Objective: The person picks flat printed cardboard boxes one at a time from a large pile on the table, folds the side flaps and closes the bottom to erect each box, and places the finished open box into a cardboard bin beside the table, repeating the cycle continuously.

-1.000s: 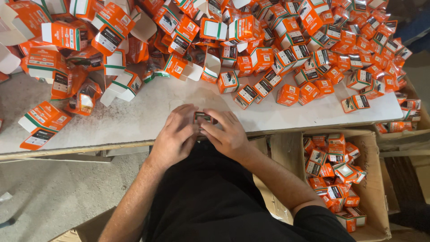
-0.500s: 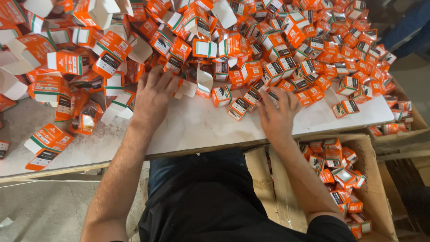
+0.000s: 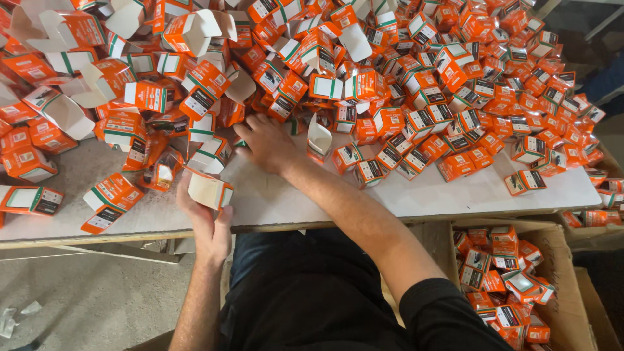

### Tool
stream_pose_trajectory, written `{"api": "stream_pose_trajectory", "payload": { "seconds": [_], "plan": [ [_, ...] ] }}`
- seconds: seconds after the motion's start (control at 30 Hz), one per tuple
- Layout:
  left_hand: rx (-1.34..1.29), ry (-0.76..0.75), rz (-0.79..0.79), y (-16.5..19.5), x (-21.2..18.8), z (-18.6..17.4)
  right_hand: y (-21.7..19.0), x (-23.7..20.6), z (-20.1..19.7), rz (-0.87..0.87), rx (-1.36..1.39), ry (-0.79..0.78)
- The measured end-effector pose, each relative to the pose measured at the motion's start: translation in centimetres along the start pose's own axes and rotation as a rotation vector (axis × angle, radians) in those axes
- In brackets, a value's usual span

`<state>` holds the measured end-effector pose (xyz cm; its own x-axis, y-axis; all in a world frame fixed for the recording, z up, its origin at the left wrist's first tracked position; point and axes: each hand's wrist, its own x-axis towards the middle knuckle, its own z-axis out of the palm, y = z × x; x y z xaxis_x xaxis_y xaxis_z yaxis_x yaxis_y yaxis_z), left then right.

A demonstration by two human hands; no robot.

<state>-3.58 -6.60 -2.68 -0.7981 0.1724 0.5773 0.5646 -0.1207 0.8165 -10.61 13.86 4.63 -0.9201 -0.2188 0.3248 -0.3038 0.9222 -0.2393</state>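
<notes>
Hundreds of small orange and white boxes [image 3: 390,71] lay heaped along the far edge of a pale table [image 3: 422,195], some with flaps open. The left hand [image 3: 207,224] gripped one open box [image 3: 208,190] at the table's near edge, thumb and fingers closed around it, while the right hand [image 3: 266,144] reached across, palm down with fingers loosely spread, onto the boxes near the table's middle. A cardboard carton [image 3: 552,237] below the near right corner held more boxes.
</notes>
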Motion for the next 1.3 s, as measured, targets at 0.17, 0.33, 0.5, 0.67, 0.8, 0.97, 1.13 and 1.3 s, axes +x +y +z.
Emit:
{"api": "stream_pose_trajectory", "payload": {
  "seconds": [0.17,0.33,0.5,0.67,0.8,0.97,1.13,1.3],
  "plan": [
    [-0.012,-0.023,-0.156,0.5,0.1,0.9,-0.8,-6.1,-1.9,-0.084,-0.037,0.072],
    [0.239,-0.07,-0.028,1.6,1.2,2.3,-0.3,-13.2,-3.7,-0.213,0.059,0.24],
    [0.351,-0.19,0.111,3.0,1.6,4.1,-0.2,-18.1,-3.6,-0.108,-0.002,0.222],
    [0.362,-0.351,0.068,4.5,1.2,5.8,1.0,-18.5,-3.3,0.119,0.23,0.377],
    [0.423,-0.425,0.091,5.4,0.9,6.5,0.3,-18.7,-3.9,0.409,0.619,0.436],
    [0.414,-0.518,0.224,5.8,1.6,6.7,-0.9,-18.5,-5.6,0.293,0.533,0.4],
    [0.325,-0.569,0.293,5.9,2.4,5.2,-1.0,-18.2,-6.8,0.318,0.503,0.327],
    [0.517,-0.343,0.453,5.8,1.6,6.1,-0.8,-17.7,-7.2,0.42,0.616,0.199]
  ]
}}
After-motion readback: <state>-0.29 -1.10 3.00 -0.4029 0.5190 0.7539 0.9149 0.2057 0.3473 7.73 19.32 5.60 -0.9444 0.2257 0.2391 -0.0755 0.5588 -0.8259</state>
